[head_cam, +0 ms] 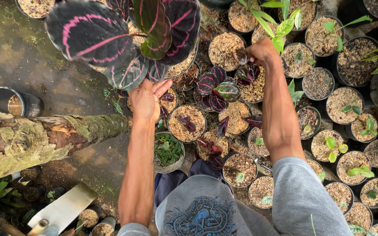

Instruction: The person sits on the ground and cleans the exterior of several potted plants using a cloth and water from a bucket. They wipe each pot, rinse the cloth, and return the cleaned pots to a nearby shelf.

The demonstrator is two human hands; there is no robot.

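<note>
Seen from the head camera looking straight down, a person is standing over a crowded bed of small black nursery pots (235,168) on the ground, each filled with pale husk mulch. The left hand (147,99) is reaching forward with its fingers (162,87) loosely apart, resting against the underside of a large dark leaf with pink stripes (90,32); it seems to be steadying or lifting the foliage aside so the pots below are showing. The right hand (261,51) is stretching farther out, its fingers pinched together on a small dark leaf (243,56) of a young plant (248,74) sitting in a mulch-filled pot near the far middle of the bed. Pots are standing rim to rim, leaving almost no bare ground between them, so the arms are working from above. On the left, the bed is ending at a mossy log (44,137), with wet open ground (22,57) and a dark bucket (12,101) beyond it.
</note>
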